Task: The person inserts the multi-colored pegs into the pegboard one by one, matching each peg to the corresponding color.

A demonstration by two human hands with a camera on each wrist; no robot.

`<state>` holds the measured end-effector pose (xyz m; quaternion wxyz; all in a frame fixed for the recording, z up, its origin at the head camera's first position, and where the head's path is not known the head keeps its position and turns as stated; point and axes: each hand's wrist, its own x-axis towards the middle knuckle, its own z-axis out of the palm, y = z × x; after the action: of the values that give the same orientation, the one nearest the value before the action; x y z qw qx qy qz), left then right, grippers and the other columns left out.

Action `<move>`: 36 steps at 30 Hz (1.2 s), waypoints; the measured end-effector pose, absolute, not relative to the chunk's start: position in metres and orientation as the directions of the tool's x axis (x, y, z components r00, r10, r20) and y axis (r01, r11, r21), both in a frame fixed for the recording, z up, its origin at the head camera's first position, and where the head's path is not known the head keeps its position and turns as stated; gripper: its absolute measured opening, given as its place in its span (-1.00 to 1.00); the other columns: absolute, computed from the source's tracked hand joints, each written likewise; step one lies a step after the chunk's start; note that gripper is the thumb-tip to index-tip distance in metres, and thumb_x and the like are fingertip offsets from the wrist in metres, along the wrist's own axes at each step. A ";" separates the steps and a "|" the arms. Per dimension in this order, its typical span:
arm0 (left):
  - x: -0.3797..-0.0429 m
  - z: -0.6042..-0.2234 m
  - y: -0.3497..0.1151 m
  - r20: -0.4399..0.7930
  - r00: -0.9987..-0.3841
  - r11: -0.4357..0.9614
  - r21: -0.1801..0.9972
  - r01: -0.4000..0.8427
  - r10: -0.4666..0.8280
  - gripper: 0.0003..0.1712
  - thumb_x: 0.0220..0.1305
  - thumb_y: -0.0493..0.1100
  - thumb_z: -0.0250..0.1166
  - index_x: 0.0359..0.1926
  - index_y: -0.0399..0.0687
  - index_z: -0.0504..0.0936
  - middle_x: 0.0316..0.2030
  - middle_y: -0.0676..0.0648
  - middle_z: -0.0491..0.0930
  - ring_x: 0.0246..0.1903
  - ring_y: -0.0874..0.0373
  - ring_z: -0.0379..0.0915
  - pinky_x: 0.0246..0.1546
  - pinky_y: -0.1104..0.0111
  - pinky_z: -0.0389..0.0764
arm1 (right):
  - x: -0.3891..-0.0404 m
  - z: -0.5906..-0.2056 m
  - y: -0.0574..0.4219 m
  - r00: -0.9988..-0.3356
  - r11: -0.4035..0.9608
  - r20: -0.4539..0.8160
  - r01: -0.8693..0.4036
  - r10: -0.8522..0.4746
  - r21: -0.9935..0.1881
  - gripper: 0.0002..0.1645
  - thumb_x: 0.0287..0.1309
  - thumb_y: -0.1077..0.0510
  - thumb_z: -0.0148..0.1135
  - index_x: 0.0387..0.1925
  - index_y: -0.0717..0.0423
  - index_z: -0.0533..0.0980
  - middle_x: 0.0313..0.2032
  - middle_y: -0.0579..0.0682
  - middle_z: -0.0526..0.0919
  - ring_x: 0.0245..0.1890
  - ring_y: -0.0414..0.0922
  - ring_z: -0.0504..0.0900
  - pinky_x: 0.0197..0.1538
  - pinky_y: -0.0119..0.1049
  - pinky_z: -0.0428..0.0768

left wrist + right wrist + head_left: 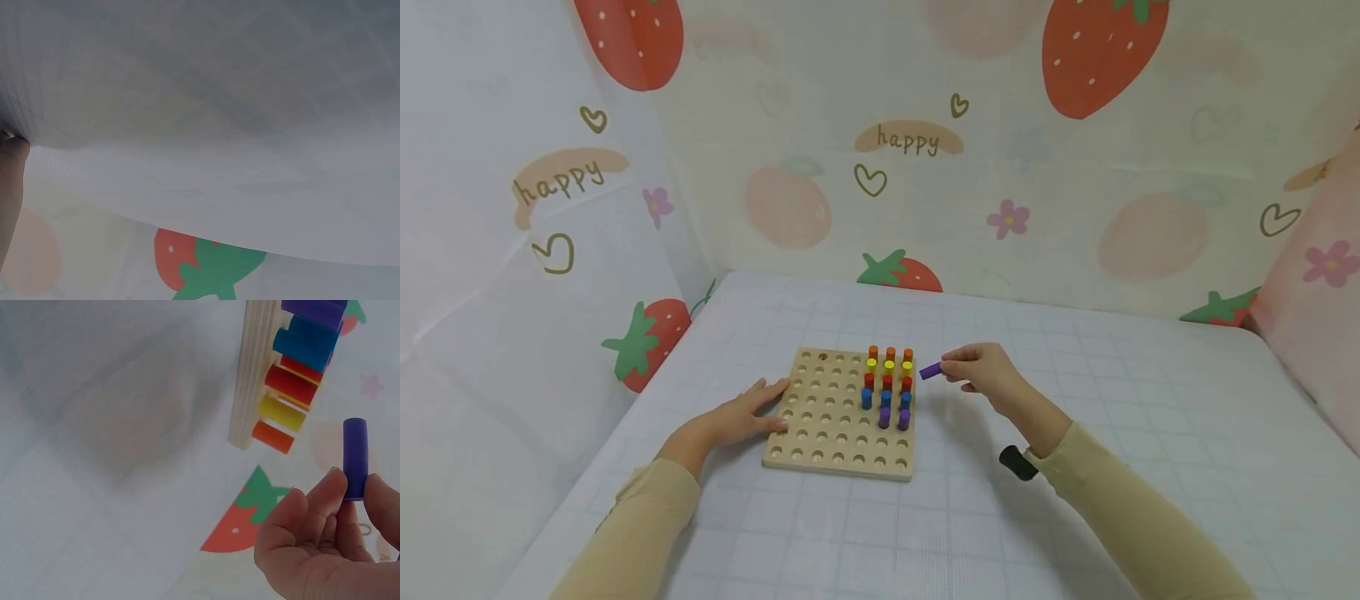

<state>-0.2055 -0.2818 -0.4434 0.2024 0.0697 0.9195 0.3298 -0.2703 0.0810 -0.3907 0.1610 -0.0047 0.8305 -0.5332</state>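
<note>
My right hand (992, 375) pinches a purple peg (930, 371) by one end, just right of a wooden pegboard (838, 458). In the right wrist view the purple peg (355, 456) stands out between thumb and fingertips. My left hand (741, 414) rests at the board's left edge with fingers spread, thumb on its rim. Toward the board's right side stand rows of three orange pegs (891, 354), three yellow pegs (889, 367), three red pegs (887, 382) and three blue pegs (886, 400). Nearer me, two purple pegs (884, 417) stand side by side. The left wrist view catches only a fingertip (15, 150).
The board lies on a white table (1075, 500) covered with a faint grid cloth. Strawberry-print sheets (910, 208) hang behind and at both sides. A black object (1018, 462) sits at the right sleeve's cuff.
</note>
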 end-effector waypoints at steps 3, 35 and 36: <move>-0.206 -0.444 -0.282 -0.328 -0.908 0.776 0.631 -0.006 0.261 -0.01 0.31 0.21 0.21 0.53 -0.09 -0.05 0.46 -0.46 -0.31 0.41 -0.44 -0.43 0.27 -0.34 -0.24 | -0.268 -0.387 0.078 -0.948 0.441 -0.260 0.157 -0.183 -0.884 -0.63 0.31 0.15 0.23 0.06 0.29 0.57 -0.11 0.12 0.68 -0.06 0.02 0.62 -0.13 -0.31 0.55; -0.208 -0.445 -0.282 -0.336 -0.909 0.784 0.621 -0.017 0.247 -0.01 0.29 0.22 0.22 0.53 -0.08 -0.04 0.46 -0.45 -0.30 0.40 -0.47 -0.43 0.26 -0.36 -0.23 | -0.254 -0.397 0.049 -0.913 0.458 -0.208 0.026 -0.351 -0.888 -0.72 0.21 0.19 0.33 -0.07 0.23 0.63 -0.20 -0.01 0.69 -0.20 -0.09 0.56 0.01 -0.05 0.51; -0.208 -0.445 -0.282 -0.336 -0.909 0.784 0.621 -0.016 0.248 0.00 0.29 0.22 0.22 0.53 -0.08 -0.04 0.46 -0.46 -0.30 0.40 -0.48 -0.43 0.26 -0.36 -0.23 | -0.254 -0.398 0.048 -0.913 0.460 -0.203 0.019 -0.354 -0.888 -0.72 0.20 0.19 0.34 -0.08 0.23 0.63 -0.21 -0.01 0.69 -0.21 -0.09 0.55 0.02 -0.05 0.51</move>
<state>-0.2081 -0.2816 -0.4449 0.2043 0.0627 0.9220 0.3230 -0.2540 0.0478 -0.3976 0.1830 -0.1003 0.8345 -0.5099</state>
